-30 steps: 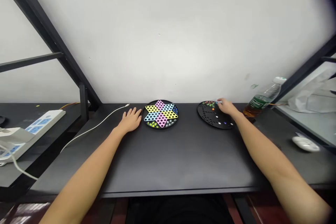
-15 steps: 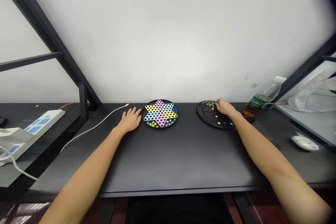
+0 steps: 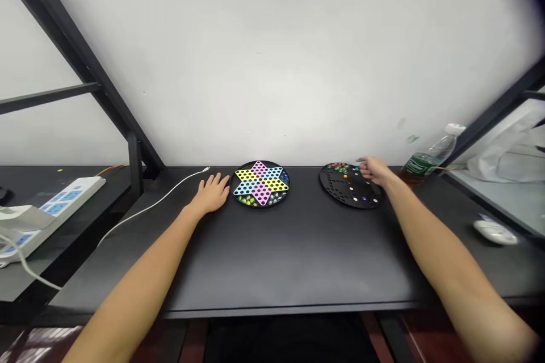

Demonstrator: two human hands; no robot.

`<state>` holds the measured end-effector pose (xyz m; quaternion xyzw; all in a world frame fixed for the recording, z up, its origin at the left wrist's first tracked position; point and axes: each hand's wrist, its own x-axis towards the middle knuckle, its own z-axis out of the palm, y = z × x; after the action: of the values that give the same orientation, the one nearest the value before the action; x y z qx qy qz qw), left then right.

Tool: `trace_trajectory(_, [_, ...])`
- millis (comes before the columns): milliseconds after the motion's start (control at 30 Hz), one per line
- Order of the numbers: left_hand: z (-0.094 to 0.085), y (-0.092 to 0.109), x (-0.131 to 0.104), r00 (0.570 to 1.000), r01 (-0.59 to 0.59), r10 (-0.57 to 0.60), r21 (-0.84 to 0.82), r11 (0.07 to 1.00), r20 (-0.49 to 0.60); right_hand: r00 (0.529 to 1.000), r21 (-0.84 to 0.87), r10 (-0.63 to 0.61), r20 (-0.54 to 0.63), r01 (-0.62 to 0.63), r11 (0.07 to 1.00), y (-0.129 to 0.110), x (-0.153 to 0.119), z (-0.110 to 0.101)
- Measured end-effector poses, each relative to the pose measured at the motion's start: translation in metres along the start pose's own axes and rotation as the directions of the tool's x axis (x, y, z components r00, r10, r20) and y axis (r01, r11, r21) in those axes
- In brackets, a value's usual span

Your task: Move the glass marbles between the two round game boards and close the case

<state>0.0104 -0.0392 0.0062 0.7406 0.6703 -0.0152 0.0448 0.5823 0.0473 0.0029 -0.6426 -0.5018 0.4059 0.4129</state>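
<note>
A round black board (image 3: 260, 184) with a colored, holed star stands against the wall side of the desk, marbles lying around its rim. My left hand (image 3: 212, 193) lies flat on the desk with fingers spread, its fingertips close to that board's left edge. Further right is a plain black holed board (image 3: 340, 186) holding green and red marbles at the back and a few white, orange and blue ones. Over its right back edge my right hand (image 3: 374, 171) is closed in a pinch. Whatever is between those fingertips is too small to name.
A tilted bottle (image 3: 419, 164) with a green label stands right of the plain board. Near the right end of the desk lies a white mouse (image 3: 495, 232). A white cable (image 3: 155, 204) runs along the left, and a white power strip (image 3: 63, 204) sits beyond it.
My right hand has moved a little to the right and up off the plain board, uncovering more of its right side. My left hand has not moved.
</note>
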Motion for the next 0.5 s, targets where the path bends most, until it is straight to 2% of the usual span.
trace_trajectory(133, [0.003,-0.002,0.002,1.0,0.0,0.0,0.006,1.0,-0.009,0.996,0.291,0.031,0.083,-0.054,0.955,-0.01,-0.01,-0.013])
trace_trajectory(233, [0.003,-0.003,0.002,1.0,-0.001,0.001,0.008,1.0,-0.011,0.981,0.594,0.075,0.18,-0.169,0.787,-0.011,-0.019,-0.018])
trace_trajectory(267, [0.003,-0.003,0.002,1.0,-0.003,0.003,0.008,1.0,-0.013,0.976,0.66,0.084,0.2,-0.198,0.725,-0.01,-0.022,-0.019])
trace_trajectory(333, [0.003,-0.002,0.002,1.0,-0.007,0.007,0.01,1.0,-0.015,0.976,0.703,0.094,0.199,-0.209,0.68,-0.009,-0.023,-0.02])
trace_trajectory(400, [0.002,-0.002,0.001,1.0,-0.008,0.008,0.016,1.0,-0.013,0.984,0.65,0.112,0.138,-0.175,0.739,-0.007,-0.019,-0.019])
trace_trajectory(500, [0.001,-0.001,0.001,1.0,-0.002,0.002,0.016,1.0,-0.007,0.986,0.292,0.125,-0.112,-0.088,0.952,-0.002,-0.008,-0.014])
